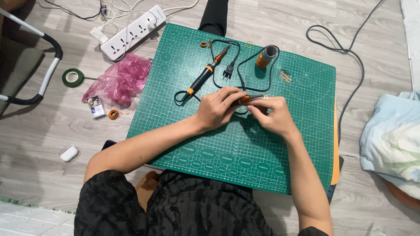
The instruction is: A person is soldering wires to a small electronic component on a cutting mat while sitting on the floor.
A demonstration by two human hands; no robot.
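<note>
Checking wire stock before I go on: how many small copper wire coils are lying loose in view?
2. One copper coil sits at the green mat's far edge; another copper coil lies on the floor left of it. Others may be hidden under the hands.

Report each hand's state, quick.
Left hand: fingers closed on the copper-wound rod.
Right hand: fingers pinch the rod's other end.

My two hands meet over the middle of the cutting mat (262,148), which lies on the floor (376,48). Beyond my left hand (217,108) lies the soldering iron (205,75), its plug (227,74) just right of it; the wire spool (267,56) stands farther right. Off the mat's left edge: power strip (131,32), plastic bag (120,79), tape roll (72,77). A cloth (391,140) lies far right.
</note>
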